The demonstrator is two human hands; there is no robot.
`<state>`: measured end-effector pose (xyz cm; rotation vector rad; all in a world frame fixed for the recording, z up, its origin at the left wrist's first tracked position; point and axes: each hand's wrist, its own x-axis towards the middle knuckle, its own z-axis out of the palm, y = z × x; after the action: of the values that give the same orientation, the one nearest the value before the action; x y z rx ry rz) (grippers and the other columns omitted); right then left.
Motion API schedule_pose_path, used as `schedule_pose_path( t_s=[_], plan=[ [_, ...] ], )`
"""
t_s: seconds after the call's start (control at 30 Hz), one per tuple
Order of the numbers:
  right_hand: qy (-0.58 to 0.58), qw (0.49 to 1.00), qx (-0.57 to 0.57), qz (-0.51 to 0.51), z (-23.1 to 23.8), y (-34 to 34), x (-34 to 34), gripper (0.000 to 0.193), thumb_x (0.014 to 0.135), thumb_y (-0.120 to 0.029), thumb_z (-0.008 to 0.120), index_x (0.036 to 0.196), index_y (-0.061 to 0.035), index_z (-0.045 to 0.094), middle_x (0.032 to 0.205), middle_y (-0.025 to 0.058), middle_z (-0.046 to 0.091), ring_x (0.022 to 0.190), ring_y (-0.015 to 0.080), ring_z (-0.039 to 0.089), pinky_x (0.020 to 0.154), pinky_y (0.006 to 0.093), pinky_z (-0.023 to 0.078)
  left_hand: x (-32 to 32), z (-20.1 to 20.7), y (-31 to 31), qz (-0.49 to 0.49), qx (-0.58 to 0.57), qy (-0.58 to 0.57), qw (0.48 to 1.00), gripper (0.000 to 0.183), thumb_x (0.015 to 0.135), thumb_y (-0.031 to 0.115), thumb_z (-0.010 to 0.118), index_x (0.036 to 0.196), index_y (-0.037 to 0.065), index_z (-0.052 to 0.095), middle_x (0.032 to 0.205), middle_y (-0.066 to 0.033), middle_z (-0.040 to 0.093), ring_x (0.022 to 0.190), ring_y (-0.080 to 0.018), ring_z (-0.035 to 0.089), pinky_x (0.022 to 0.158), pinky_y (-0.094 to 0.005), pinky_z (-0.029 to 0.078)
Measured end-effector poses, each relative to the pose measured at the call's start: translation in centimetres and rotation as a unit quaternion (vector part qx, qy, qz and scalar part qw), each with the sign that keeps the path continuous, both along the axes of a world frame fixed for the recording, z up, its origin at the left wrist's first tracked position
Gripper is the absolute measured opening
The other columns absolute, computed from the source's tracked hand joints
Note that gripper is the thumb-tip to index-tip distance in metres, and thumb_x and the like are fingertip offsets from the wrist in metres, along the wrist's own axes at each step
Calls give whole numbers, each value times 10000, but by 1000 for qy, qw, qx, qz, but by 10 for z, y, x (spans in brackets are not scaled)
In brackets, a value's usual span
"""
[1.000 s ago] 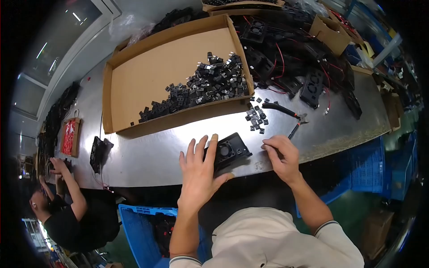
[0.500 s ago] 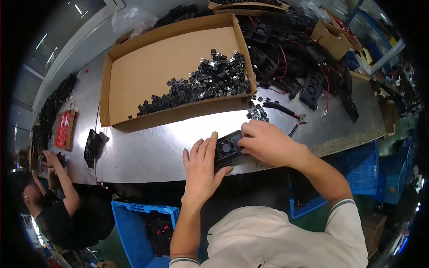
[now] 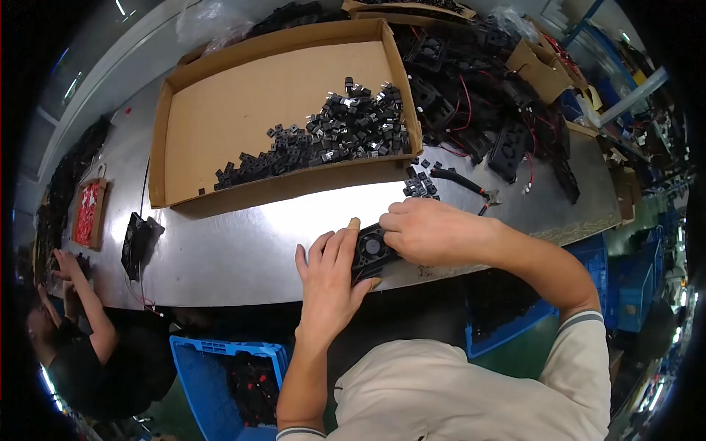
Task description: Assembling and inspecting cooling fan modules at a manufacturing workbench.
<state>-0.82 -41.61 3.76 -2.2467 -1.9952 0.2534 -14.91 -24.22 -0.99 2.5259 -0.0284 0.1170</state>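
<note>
A black fan unit (image 3: 371, 246) with a round fan in a rectangular housing lies at the table's near edge. My left hand (image 3: 329, 275) holds its left side, fingers along the far side and thumb at the near side; finger covers show on two tips. Over the unit's right end my right hand (image 3: 430, 231) is closed, fingers bent down against the housing. Whatever its fingertips pinch is hidden under the hand. Just beyond the right hand lie several small black connector-like parts (image 3: 421, 184) and black-handled cutting pliers (image 3: 457, 177).
A shallow cardboard box (image 3: 220, 95) holds a heap of small black parts. More fan units (image 3: 507, 151) with red wires are piled at the right. Blue crates (image 3: 195, 382) stand below the table edge. At far left a co-worker's hand (image 3: 66, 264) is over the table.
The view has shifted slightly, moving the surroundings leftward. My right hand has moved a little left over the unit's end, its elbow swinging outward. The left hand keeps its hold.
</note>
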Motion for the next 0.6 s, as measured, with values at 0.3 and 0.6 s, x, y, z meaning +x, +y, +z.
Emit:
schedule_pose_path(
  t_s=[0.3,0.6],
  plan=[
    [24,998,13,-50,-1,-8,-2,155,782,-124,662,884,-9,644,882,105,567,909,253,575,805,355,478,1,-2,2,14,-46,-6,999,925,669,118,840,1467,85,374,1288,-177,522,1233,-361,465,1115,-572,215],
    [202,876,317,-303,-30,-44,-45,237,850,59,600,1071,-9,651,907,120,631,767,239,614,671,296,485,-3,-2,-2,46,-35,-44,997,905,655,157,855,1442,86,415,1352,-188,494,1299,-402,417,1107,-577,240]
  ],
)
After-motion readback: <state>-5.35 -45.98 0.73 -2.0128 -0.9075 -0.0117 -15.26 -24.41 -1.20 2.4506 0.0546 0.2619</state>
